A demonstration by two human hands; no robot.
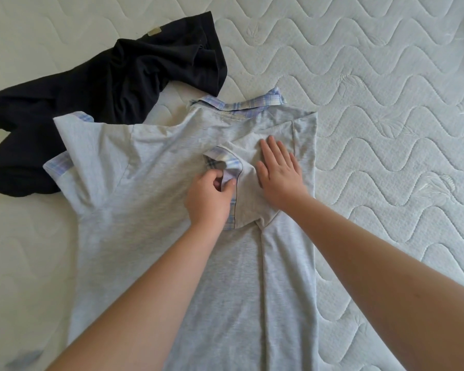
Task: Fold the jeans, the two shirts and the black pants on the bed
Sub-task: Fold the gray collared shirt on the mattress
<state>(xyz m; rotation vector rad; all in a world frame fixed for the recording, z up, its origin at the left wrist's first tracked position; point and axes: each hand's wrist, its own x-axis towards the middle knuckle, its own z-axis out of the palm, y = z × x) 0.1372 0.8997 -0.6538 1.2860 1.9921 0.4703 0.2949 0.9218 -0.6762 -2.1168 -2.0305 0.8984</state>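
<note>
Grey shirt (156, 236), plaid trim; black pants (113, 73)

Bright and soft all over, lit evenly like daylight, with only faint shadows under the arms and beside the black pants (102, 84), no glare, a little blurry on the bed (386, 76) far away, and bent round at the edges and corners.
</note>
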